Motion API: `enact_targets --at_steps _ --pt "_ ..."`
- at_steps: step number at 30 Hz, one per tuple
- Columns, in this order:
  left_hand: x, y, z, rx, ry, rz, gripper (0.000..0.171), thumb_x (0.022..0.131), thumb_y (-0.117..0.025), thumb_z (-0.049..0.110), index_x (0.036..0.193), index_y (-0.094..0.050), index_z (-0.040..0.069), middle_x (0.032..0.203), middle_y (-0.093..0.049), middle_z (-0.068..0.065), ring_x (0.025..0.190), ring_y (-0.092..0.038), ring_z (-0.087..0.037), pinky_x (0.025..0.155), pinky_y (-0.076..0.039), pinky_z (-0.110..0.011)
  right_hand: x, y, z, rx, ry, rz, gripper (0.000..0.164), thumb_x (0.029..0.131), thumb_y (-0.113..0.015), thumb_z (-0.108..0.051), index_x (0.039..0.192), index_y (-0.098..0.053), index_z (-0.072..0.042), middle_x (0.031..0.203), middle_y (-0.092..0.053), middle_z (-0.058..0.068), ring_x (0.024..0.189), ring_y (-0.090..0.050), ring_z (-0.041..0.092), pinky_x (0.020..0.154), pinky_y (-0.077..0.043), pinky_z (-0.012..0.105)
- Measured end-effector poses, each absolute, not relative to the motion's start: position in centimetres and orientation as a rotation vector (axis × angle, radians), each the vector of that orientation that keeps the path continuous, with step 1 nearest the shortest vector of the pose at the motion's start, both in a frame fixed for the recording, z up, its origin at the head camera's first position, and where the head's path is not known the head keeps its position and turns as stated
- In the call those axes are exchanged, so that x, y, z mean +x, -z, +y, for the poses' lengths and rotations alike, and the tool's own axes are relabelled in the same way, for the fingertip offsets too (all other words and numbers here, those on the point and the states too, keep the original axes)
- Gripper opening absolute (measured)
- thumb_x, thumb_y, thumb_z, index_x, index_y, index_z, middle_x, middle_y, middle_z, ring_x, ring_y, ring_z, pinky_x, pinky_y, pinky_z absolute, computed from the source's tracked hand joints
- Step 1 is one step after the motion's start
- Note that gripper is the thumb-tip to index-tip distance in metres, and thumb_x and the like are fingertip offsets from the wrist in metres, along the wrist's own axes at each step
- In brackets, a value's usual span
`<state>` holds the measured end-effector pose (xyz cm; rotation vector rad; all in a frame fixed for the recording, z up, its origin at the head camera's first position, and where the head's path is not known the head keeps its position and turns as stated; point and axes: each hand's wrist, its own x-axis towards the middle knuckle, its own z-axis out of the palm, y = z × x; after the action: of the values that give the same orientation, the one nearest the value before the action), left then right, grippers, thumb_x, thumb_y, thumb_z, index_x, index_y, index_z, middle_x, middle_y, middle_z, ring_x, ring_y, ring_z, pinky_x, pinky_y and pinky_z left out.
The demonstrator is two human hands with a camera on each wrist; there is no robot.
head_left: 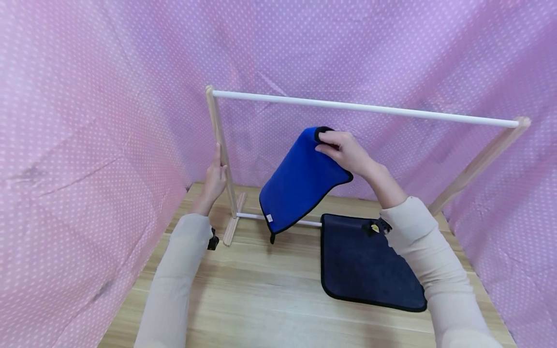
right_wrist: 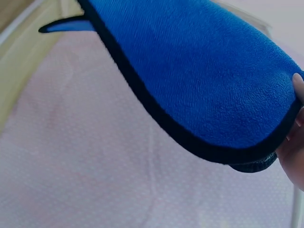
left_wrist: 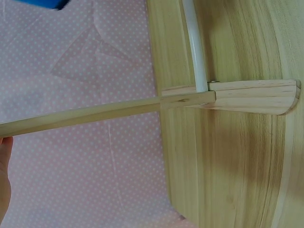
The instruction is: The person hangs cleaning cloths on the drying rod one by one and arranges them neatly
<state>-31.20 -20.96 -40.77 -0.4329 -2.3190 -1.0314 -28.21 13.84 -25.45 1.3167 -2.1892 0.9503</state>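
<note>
My right hand (head_left: 350, 152) pinches the upper black-edged part of a blue plush towel (head_left: 293, 181), which hangs folded below it. A small white label and a black loop show at the towel's lower corner. In the right wrist view, fingertips lie at the edge of the towel (right_wrist: 199, 80). My left hand (head_left: 214, 179) holds the left wooden post (head_left: 227, 176) of a drying rack, one finger stretched up along it and the thumb across its near side. In the left wrist view only a bit of that hand (left_wrist: 4, 175) shows, against the post (left_wrist: 95, 114).
The rack's white top rail (head_left: 361, 105) runs above the towel to a right wooden post (head_left: 478, 166). Its lower white bar (head_left: 250, 216) passes behind the towel. A dark navy cloth with black edging (head_left: 370, 266) lies on the wooden table (head_left: 261, 299). Pink dotted curtains (head_left: 109, 96) surround the table.
</note>
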Motion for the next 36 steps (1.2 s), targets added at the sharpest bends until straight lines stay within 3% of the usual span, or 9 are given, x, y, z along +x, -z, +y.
enact_targets --at_steps 11,20,27,36 --pt "-31.4 40.8 -20.7 -0.437 1.051 -2.323 0.068 0.092 -0.038 -0.009 0.146 -0.001 0.009 0.139 -0.028 -0.032 0.114 -0.044 -0.047 0.093 -0.041 -0.051 -29.0 20.5 14.0 1.239 -0.809 -2.12 0.032 0.082 -0.061 0.006 0.064 -0.036 -0.001 0.062 -0.024 0.0 0.059 -0.028 0.014 0.056 -0.024 0.022" --pt "-31.4 40.9 -20.7 -0.429 1.046 -2.316 0.067 0.092 -0.038 -0.009 0.146 -0.003 0.008 0.135 -0.032 -0.035 0.111 -0.045 -0.048 0.092 -0.041 -0.052 -30.3 17.4 13.6 0.995 -0.705 -2.1 0.032 0.086 -0.061 -0.004 0.066 -0.036 0.001 0.062 -0.028 0.005 0.058 -0.029 0.016 0.056 -0.023 0.023" --pt "-31.5 40.9 -20.6 -0.437 1.047 -2.324 0.067 0.093 -0.037 -0.008 0.146 -0.002 0.011 0.135 -0.032 -0.035 0.11 -0.046 -0.049 0.091 -0.041 -0.053 -31.7 16.8 14.2 0.764 -0.781 -2.205 0.036 0.086 -0.062 -0.01 0.066 -0.034 0.0 0.058 -0.03 0.003 0.052 -0.026 0.01 0.052 -0.02 0.022" --pt "-31.8 41.0 -20.5 -0.469 1.046 -2.31 0.07 0.092 -0.037 -0.009 0.147 0.0 0.014 0.131 -0.034 -0.038 0.11 -0.046 -0.049 0.089 -0.042 -0.053 -32.4 17.0 14.8 0.552 -0.956 -2.358 0.041 0.087 -0.061 -0.014 0.06 -0.031 -0.011 0.052 -0.029 -0.007 0.048 -0.025 0.004 0.048 -0.02 0.021"
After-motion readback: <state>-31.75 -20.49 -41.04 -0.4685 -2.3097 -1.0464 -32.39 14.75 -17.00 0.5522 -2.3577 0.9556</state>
